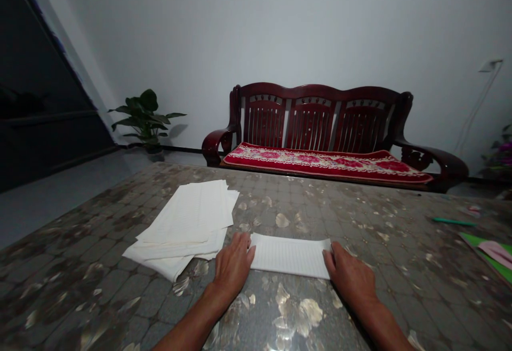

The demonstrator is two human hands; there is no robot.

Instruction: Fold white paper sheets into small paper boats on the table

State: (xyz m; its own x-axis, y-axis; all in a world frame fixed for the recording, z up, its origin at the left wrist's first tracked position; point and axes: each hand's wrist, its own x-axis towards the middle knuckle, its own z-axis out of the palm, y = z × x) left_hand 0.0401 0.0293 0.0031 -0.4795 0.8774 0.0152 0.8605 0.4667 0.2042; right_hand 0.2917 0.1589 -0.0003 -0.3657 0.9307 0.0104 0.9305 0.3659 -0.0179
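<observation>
A folded sheet of lined white paper (288,256) lies crosswise on the patterned table, its far corners curling up slightly. My left hand (235,257) grips its left end, thumb on the near face and fingers curled behind. At the opposite end my right hand (349,272) pinches the paper in the same way. Just left of my left hand is a loose stack of white lined sheets (192,215), spread unevenly with edges sticking out. My fingertips are partly hidden behind the folded paper.
The table (312,313) has a grey floral cover. A green pen (454,222) and a green item with a pink piece (496,252) lie at the right. Beyond the table stand a dark red wooden bench (312,92) and a potted plant (146,119).
</observation>
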